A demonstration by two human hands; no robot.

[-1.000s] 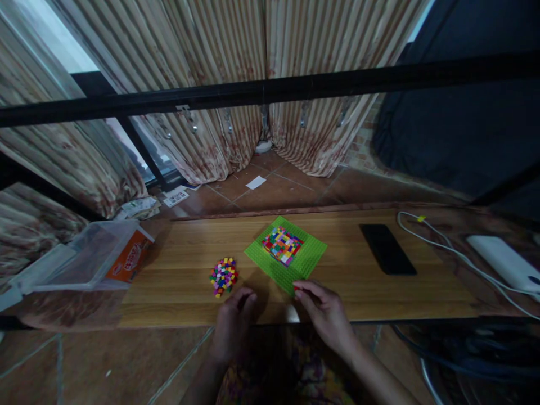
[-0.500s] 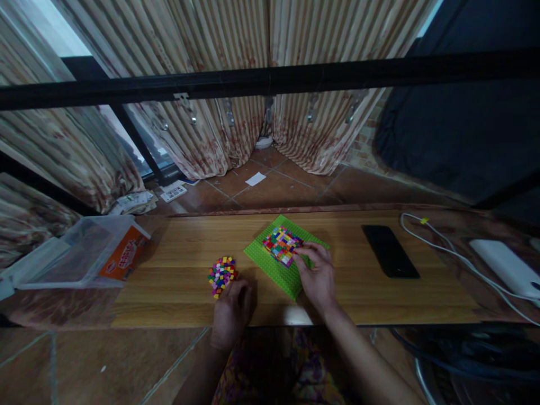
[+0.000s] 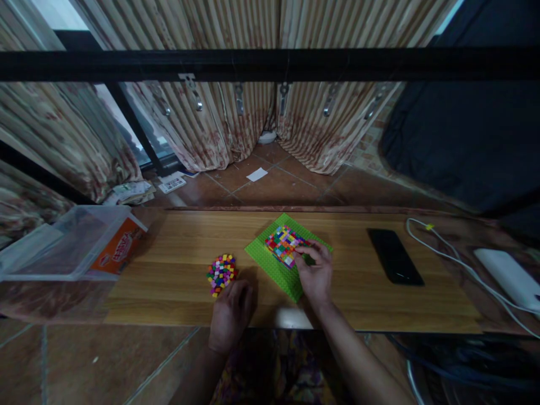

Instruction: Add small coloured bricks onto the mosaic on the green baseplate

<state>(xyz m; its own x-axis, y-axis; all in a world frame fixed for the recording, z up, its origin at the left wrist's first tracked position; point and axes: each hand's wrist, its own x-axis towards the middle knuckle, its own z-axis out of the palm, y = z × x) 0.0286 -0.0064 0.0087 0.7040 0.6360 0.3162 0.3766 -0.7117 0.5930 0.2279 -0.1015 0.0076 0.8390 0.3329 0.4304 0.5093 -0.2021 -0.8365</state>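
Observation:
A green studded baseplate (image 3: 289, 284) lies turned cornerwise on the wooden table, with a patch of many-coloured small building bricks (image 3: 282, 245) fixed on it. Over the plate's right side is my right hand (image 3: 316, 275), its thumb and fingers pinched together at the right edge of the patch. Whatever is between the fingertips is too small to make out. My left hand (image 3: 230, 312) rests at the table's near side with fingers curled in, just below a loose heap of bricks (image 3: 221, 273). Its fingertips are partly hidden, so I cannot see what they hold.
At the left end stands a clear plastic box (image 3: 80, 247) with an orange label. A black phone (image 3: 394, 256) lies right of the plate, with a white cable (image 3: 455, 256) and a white power bank (image 3: 508, 273) beyond. A dark rail (image 3: 270, 64) crosses behind the table.
The view has shifted slightly. My right hand stays at the patch's right edge with its fingers a little changed in pose; my left hand remains beside the heap.

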